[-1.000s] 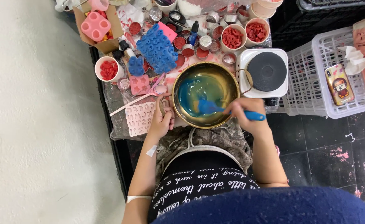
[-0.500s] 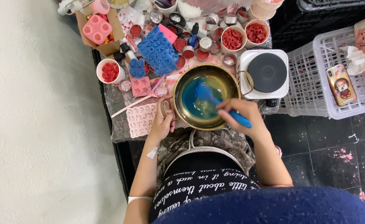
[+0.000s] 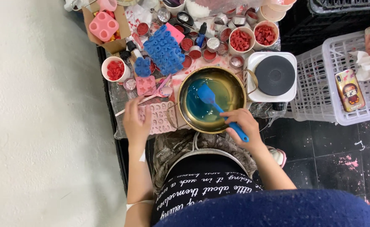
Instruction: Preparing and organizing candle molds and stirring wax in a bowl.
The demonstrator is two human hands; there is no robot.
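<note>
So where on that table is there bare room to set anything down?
Hardly any. The hot plate top is bare, right of the pot. Behind the pot, cups, tins and blue molds crowd together; the left hand covers the pink mold.

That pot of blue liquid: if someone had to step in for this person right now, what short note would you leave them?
Right hand: holds the blue spatula by its handle; the blade is in the blue liquid in the brass-coloured pot.
Left hand: off the pot, holding nothing, over the left end of the pale pink mould beside it.
Nearby: blue mould and cups of red pieces behind the pot; hot plate to its right, nothing on it.
Done: the liquid looks melted and is being stirred.
Left: the pink mould looks unfilled; nothing poured yet.
</note>
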